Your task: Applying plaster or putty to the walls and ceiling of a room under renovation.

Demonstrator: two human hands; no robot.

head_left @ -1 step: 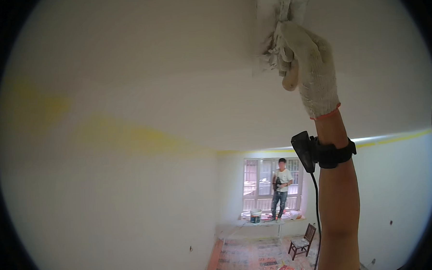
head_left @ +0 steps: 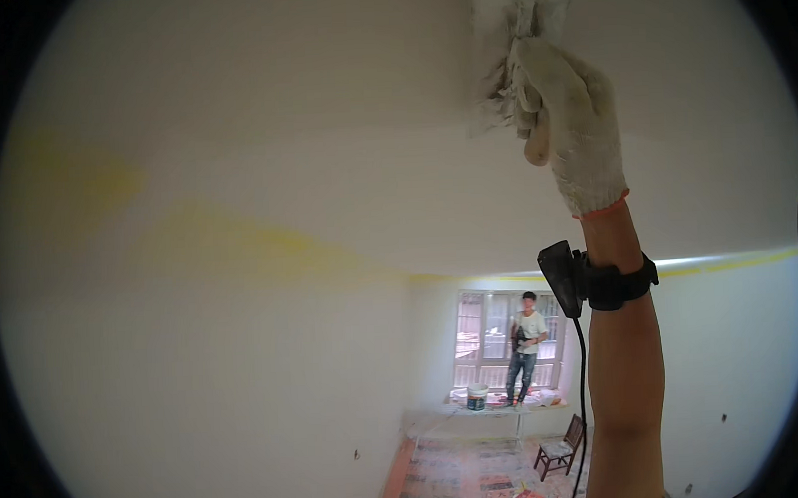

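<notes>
My right hand [head_left: 571, 121], in a pale knit glove with an orange cuff, reaches up toward the ceiling [head_left: 338, 82]. Its fingers are closed round the handle of a plastering trowel [head_left: 487, 31]. The wide, flat blade lies against the ceiling or very near it; its edges blend into the pale surface. Grey-white plaster is smeared on the handle and blade. One fingertip below the handle looks bare. A black strapped device [head_left: 596, 276] with a cable sits on my right wrist. My left hand is out of view.
A co-worker [head_left: 525, 341] stands on a raised platform [head_left: 495, 410] before the far window, beside a bucket [head_left: 477, 397]. A dark wooden chair [head_left: 559, 447] stands on the littered floor [head_left: 453, 478]. Yellow bands [head_left: 238, 243] run where the ceiling meets the left wall [head_left: 200, 382].
The room, window and co-worker sit slightly farther right in the picture. My right hand keeps its hold on the trowel, almost unmoved in view.
</notes>
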